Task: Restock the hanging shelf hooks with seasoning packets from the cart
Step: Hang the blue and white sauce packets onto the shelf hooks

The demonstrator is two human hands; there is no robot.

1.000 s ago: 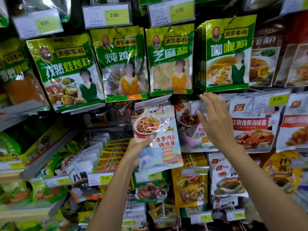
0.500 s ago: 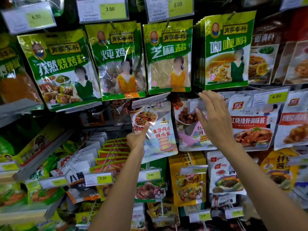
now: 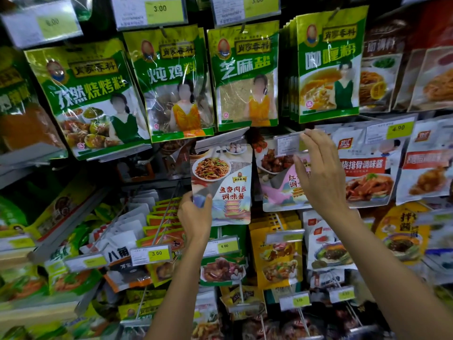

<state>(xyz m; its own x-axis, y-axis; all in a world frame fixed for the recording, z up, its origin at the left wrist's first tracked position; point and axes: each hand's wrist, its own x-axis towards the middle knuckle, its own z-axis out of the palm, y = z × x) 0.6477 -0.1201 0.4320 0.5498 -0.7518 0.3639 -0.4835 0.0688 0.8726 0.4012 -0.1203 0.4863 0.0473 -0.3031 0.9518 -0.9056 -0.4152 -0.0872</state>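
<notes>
**Head view.** The lower left corner of a seasoning packet (image 3: 224,190) is pinched by the left hand (image 3: 195,214), with the thumb laid on the printed front and the other fingers hidden behind. The packet is held upright and faces outward. Its long axis runs vertically, and the picture of a noodle-like stir-fry sits at the top with red characters beneath. Nearly the whole packet lies above and to the right of the grip — only the bottom corner is covered by the hand. The top edge is tucked under a tilted label flap (image 3: 221,139); whether the packet is threaded on a hook cannot be told.

A clear price-tag holder (image 3: 288,143) is pinched by the right hand (image 3: 321,177), fingertips on its upper edge and thumb under its lower edge. This holder is held just right of the packet's top, in front of a pink packet (image 3: 279,195) hanging alongside.

Green packets (image 3: 245,79) are hung in a row directly above — their lower edges come close to the flap. A 5.00 tag (image 3: 224,246) is seen just below the held packet.
</notes>
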